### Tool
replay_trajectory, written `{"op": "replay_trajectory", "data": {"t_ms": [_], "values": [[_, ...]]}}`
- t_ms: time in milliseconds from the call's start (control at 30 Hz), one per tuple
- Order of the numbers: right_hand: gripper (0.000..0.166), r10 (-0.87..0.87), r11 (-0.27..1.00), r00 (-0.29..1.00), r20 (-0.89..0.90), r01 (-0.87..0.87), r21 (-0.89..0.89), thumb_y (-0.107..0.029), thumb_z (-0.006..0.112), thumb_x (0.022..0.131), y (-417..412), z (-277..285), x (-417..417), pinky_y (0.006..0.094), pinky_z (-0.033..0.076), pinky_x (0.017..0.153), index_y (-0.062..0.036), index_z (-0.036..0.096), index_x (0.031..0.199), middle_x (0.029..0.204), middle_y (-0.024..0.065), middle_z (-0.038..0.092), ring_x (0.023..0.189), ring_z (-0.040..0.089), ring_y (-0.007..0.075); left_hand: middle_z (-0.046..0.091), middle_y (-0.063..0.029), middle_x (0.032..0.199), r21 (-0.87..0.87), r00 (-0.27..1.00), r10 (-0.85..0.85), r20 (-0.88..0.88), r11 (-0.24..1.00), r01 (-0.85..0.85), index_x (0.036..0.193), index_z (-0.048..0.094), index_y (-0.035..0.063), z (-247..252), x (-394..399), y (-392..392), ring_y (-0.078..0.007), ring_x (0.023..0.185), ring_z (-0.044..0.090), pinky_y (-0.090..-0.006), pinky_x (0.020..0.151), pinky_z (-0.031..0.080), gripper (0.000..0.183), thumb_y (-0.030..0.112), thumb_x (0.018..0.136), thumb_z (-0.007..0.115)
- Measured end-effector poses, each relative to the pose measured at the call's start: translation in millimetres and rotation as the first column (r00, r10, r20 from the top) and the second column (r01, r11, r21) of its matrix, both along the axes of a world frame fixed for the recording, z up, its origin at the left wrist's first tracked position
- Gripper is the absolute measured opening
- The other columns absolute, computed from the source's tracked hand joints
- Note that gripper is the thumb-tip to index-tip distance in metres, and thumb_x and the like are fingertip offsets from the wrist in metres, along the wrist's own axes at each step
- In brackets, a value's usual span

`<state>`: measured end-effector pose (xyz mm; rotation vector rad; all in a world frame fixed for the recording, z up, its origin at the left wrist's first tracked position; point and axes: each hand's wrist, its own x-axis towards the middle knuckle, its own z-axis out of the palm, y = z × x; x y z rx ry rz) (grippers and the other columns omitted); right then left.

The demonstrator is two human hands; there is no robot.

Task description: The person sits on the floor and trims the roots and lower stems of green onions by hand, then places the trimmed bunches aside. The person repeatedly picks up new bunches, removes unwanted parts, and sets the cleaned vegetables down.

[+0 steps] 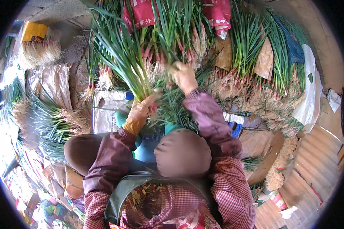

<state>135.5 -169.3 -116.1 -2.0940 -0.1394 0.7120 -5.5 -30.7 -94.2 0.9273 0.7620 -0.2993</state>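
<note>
My left hand (pixel 142 110), in an orange-tan glove, is closed round the lower stalks of a bunch of green onions (pixel 124 65), whose long leaves lean up and to the left. Slightly blurred, my right hand (pixel 183 75) is at the root ends of more green onions (pixel 157 54) piled in front of me; whether its fingers grip any stalk I cannot tell. Between my hands and knees lies a heap of loose green leaves (pixel 176 106). Red and white sacking (pixel 143 17) partly covers the pile ahead.
More green onion bunches (pixel 243 54) lie at the right, beside a curved white plastic piece (pixel 309 83). At the left are another bunch (pixel 57 120), a crumpled pale sack (pixel 50 83) and a yellow bag (pixel 34 31) with roots below it. Corrugated sheeting (pixel 315 157) lies at the lower right.
</note>
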Motion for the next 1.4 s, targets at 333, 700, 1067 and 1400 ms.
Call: {"op": "replay_trajectory", "data": {"t_ms": [333, 700, 1067, 1400], "values": [[0.030, 0.009, 0.811, 0.946, -0.323, 0.183, 0.556, -0.026, 0.062, 0.086, 17, -4, -22, 0.0241, 0.049, 0.065, -0.0011, 0.061, 0.103, 0.088, 0.0064, 0.063, 0.075, 0.058, 0.0114, 0.060, -0.0033, 0.075, -0.144, 0.995, 0.038, 0.090, 0.989, -0.025, 0.094, 0.059, 0.0042, 14, 2, 0, -0.0130, 0.065, 0.056, -0.0254, 0.057, 0.046, 0.025, 0.027, 0.085, 0.063], [0.007, 0.126, 0.931, 0.765, 0.632, 0.129, -0.342, -0.013, 0.058, 0.079, -50, -95, -6, 0.0374, 0.047, 0.050, -0.0081, 0.060, 0.083, 0.070, 0.0121, 0.060, 0.057, 0.060, 0.0260, 0.050, -0.0023, 0.070, -0.445, 0.942, 0.200, 0.268, 0.893, -0.064, 0.093, 0.053, 0.0041, 52, 2, 1, -0.0099, 0.053, 0.042, -0.0232, 0.046, 0.033, 0.020, 0.024, 0.089, 0.057], [0.045, 0.081, 0.953, 0.989, -0.120, -0.042, 0.299, -0.040, 0.049, 0.092, -12, 64, -19, 0.0221, 0.043, 0.043, -0.0080, 0.052, 0.123, 0.069, -0.0003, 0.056, 0.048, 0.048, 0.0071, 0.048, -0.0009, 0.076, -0.682, 0.936, 0.296, 0.190, 0.725, -0.091, 0.093, 0.049, 0.0112, 31, 1, 14, -0.0093, 0.057, 0.039, -0.0238, 0.050, 0.034, 0.016, 0.023, 0.088, 0.058], [0.028, 0.669, 0.720, 0.683, 0.293, -0.500, -0.480, -0.030, 0.052, 0.087, -43, -46, -92, 0.0341, 0.048, 0.057, -0.0080, 0.061, 0.101, 0.073, 0.0101, 0.064, 0.066, 0.062, 0.0251, 0.049, -0.0005, 0.073, -0.645, 0.931, 0.256, 0.258, 0.763, -0.031, 0.101, 0.050, 0.0061, 52, 1, 19, -0.0083, 0.053, 0.041, -0.0225, 0.047, 0.032, 0.023, 0.022, 0.088, 0.059]]}}
